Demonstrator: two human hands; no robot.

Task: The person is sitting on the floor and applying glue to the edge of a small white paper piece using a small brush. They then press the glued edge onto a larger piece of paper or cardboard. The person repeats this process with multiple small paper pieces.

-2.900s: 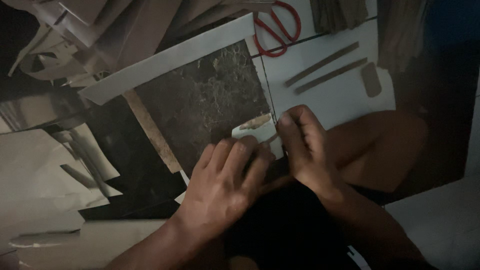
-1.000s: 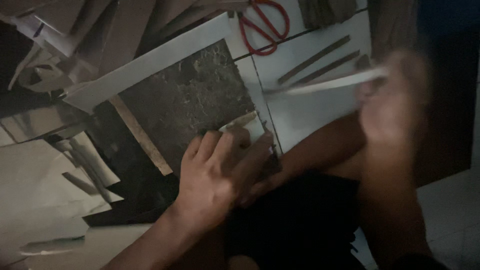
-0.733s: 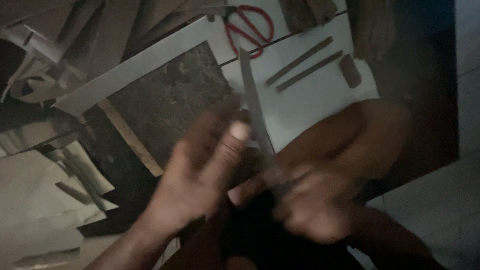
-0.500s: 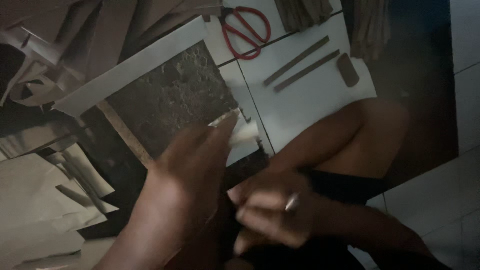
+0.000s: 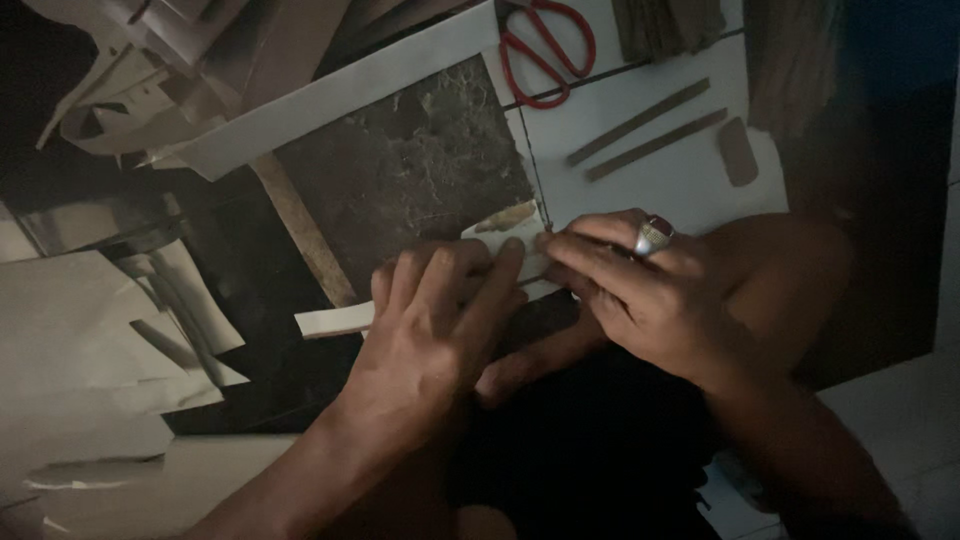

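1. Left hand [image 5: 430, 330] lies flat, fingers spread, pressing a pale paper strip [image 5: 335, 320] onto the dark marbled slab [image 5: 410, 180].
2. Right hand [image 5: 640, 290], with a ring [image 5: 652, 237], pinches the strip's end at the slab's lower right corner.
3. White sheet [image 5: 650, 170] at the slab's right edge carries two thin flat sticks [image 5: 640, 135].
4. Red-handled scissors [image 5: 545, 50] above.
5. Loose paper offcuts [image 5: 90, 350] at left.

Under the fingers [image 5: 470, 275] lies a pale cream strip [image 5: 335, 320]. Beyond them sits a dark brown marbled slab [image 5: 410, 180], then red-handled scissors [image 5: 545, 50]. Grey-brown sticks [image 5: 640, 120] rest on a white sheet [image 5: 680, 185].
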